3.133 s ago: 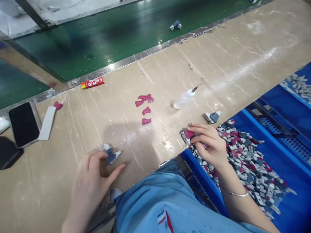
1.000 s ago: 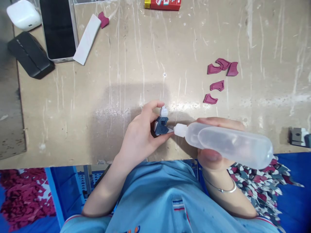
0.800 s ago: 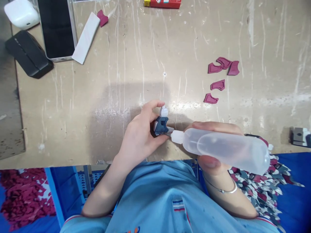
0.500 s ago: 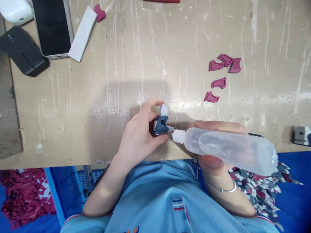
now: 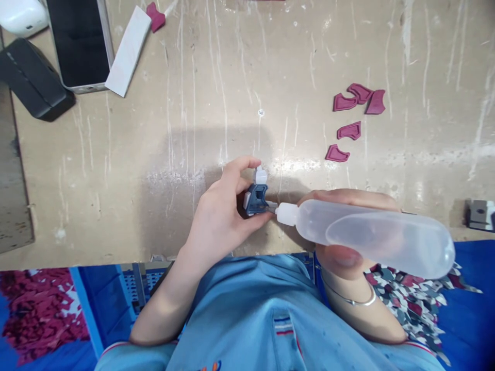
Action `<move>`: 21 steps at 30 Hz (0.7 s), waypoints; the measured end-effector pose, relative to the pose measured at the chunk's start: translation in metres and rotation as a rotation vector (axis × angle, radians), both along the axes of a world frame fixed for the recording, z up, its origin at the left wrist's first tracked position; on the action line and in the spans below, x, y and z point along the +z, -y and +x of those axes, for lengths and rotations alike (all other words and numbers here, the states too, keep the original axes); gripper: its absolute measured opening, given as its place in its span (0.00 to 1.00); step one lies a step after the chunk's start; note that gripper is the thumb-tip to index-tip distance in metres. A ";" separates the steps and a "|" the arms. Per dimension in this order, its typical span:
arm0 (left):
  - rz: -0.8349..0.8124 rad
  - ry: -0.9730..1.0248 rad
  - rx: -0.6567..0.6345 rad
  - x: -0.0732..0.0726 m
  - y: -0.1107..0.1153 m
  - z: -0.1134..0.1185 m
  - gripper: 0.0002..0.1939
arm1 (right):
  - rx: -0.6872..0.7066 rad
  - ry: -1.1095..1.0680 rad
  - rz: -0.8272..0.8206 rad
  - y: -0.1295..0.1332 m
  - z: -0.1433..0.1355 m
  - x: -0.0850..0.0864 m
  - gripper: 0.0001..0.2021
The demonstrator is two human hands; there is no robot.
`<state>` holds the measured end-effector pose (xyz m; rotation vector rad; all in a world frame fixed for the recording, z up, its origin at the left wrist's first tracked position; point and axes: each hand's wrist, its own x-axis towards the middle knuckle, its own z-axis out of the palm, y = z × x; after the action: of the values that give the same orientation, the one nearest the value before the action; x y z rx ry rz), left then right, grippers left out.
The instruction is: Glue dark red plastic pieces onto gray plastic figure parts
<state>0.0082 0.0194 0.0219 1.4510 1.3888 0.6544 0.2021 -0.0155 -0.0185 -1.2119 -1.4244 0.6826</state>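
My left hand [image 5: 222, 211] is closed on a small dark blue shaped part [image 5: 253, 205], with thumb below and forefinger above. White pieces, one of them a white block [image 5: 260, 175], show around the blue part beneath my fingertips. My right hand [image 5: 344, 252] grips a translucent squeeze bottle [image 5: 379, 237] that lies nearly level, its white cap pointing left. The bottle's thin tip reaches the lower right of the blue part; whether it touches is too small to tell.
Several maroon pieces [image 5: 348, 131] lie to the upper right. A phone [image 5: 79, 44], a black box [image 5: 36, 80] and a white strip [image 5: 128, 51] lie at upper left. A metal block [image 5: 480, 214] sits at the right edge. Heaps of maroon pieces [image 5: 42, 314] and mixed pieces [image 5: 410, 304] lie below the table.
The bottle has shifted slightly to the right, and its tip now lies a little higher along the blue part's edge. My left hand has hardly moved.
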 end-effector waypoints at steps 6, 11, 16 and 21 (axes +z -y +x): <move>-0.007 0.021 0.007 0.001 0.000 0.001 0.30 | -0.009 -0.064 0.190 -0.005 -0.009 0.008 0.20; -0.012 0.030 0.046 -0.002 0.002 0.001 0.31 | -0.003 -0.109 0.126 -0.001 0.001 0.010 0.17; 0.005 0.018 0.061 -0.004 0.003 0.001 0.32 | -0.065 -0.039 0.070 0.000 0.005 0.012 0.18; 0.004 0.025 0.050 -0.002 0.004 0.001 0.31 | -0.020 -0.055 0.100 0.001 0.005 0.001 0.21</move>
<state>0.0093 0.0159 0.0204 1.4107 1.4090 0.7048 0.2075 -0.0164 -0.0171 -1.1206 -1.3828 0.6188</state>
